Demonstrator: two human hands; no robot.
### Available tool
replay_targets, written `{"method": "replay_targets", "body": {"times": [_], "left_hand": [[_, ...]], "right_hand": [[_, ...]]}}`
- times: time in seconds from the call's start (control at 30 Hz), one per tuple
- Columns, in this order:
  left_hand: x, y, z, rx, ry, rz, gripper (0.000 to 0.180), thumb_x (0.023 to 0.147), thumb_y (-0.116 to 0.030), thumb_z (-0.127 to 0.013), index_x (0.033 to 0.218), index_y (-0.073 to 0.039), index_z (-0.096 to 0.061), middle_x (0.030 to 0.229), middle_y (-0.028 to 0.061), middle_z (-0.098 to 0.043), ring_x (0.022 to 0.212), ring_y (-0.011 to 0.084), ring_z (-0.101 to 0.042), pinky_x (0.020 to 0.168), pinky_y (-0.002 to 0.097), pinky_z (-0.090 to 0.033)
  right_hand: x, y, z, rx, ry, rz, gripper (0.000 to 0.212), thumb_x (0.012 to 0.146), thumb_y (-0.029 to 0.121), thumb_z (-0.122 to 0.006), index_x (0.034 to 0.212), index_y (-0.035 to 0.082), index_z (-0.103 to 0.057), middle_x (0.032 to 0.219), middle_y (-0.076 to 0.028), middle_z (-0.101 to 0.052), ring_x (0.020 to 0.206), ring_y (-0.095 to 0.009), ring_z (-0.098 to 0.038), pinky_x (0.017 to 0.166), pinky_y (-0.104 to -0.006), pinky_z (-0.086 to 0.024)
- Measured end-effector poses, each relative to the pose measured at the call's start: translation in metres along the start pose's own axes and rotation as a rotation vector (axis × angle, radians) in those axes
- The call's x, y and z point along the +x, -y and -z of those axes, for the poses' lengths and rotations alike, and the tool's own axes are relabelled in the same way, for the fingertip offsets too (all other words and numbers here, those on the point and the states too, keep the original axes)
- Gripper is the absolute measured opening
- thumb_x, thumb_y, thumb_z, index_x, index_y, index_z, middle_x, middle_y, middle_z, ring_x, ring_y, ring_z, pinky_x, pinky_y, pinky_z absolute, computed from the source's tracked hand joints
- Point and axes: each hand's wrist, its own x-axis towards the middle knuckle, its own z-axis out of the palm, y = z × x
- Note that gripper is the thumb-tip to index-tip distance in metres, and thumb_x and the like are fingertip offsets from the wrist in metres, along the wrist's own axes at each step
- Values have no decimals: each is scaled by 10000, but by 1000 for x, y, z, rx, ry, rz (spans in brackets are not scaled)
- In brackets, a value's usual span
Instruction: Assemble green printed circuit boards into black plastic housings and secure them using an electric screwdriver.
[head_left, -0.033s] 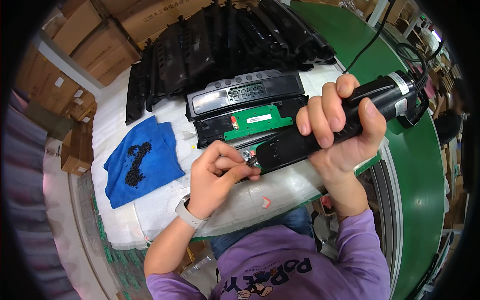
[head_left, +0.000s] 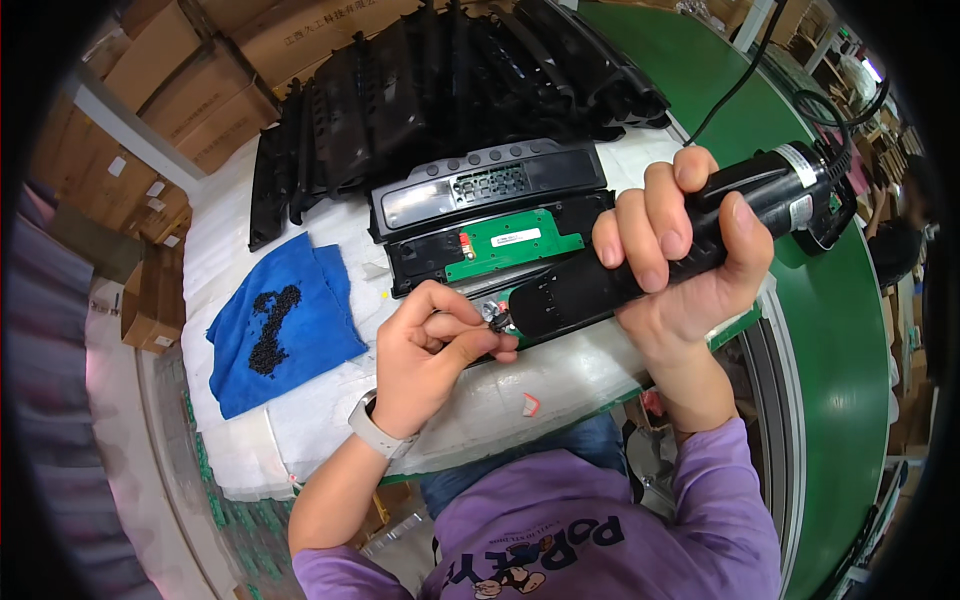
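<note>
My right hand (head_left: 680,235) is wrapped round a black corded electric screwdriver (head_left: 590,288), which slants down to the left. At its tip, my left hand (head_left: 440,335) is closed in a pinch; a tiny dark piece shows at the fingertips, too small to name. Beneath the tool and fingers lies a partly hidden black housing with a bit of green circuit board. Just beyond it, a black housing (head_left: 415,262) carries a green circuit board (head_left: 515,246) with a white label and red parts. Past that sits a black panel (head_left: 420,203) with round buttons and a grille.
On the left, a blue cloth (head_left: 235,345) bears a pile of small black screws (head_left: 268,340). Long black plastic parts (head_left: 400,100) are heaped at the back. A red-and-white scrap (head_left: 530,404) lies near the front edge. At right runs a green surface (head_left: 845,370); cardboard boxes (head_left: 150,130) are stacked far left.
</note>
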Motion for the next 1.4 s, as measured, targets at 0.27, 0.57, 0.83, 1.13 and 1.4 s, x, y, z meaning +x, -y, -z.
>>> {"method": "replay_targets", "body": {"times": [0.27,0.57,0.83,1.13,1.4], "left_hand": [[0,6,1,-101,72,15,187,794,41,-603,904,9,-454,830,154,-648,805,202,-646,726,311,-522],[11,4,-5,1149,170,-536,475,623,-194,-760,1016,-13,-565,1069,140,-571,1017,312,-531,843,372,-431],[12,11,-4,1143,191,-515,370,629,-98,-740,958,-4,-599,1064,125,-587,1040,311,-536,857,390,-453],[13,11,-8,1132,183,-530,319,637,-55,-712,928,4,-596,1029,140,-590,1006,325,-544,830,386,-467],[16,15,-10,1095,169,-544,296,636,-48,-691,906,7,-581,991,143,-582,988,329,-541,817,391,-458]], "right_hand": [[0,3,6,7,32,-5,252,853,282,-430,940,50,-480,594,-33,-471,410,-143,-430,514,-339,-436],[9,46,17,-379,364,-242,347,752,243,-641,914,16,-436,569,-23,-467,387,-110,-460,428,-268,-405],[1,36,17,-455,320,-236,335,706,177,-664,897,3,-450,587,-43,-479,404,-112,-451,412,-244,-389],[-9,29,1,-715,342,-200,344,609,130,-780,679,-3,-471,505,-57,-473,378,-122,-429,345,-231,-318],[-13,29,-3,-701,263,-189,348,630,157,-780,684,5,-472,503,-43,-472,378,-112,-414,348,-234,-308]]}}
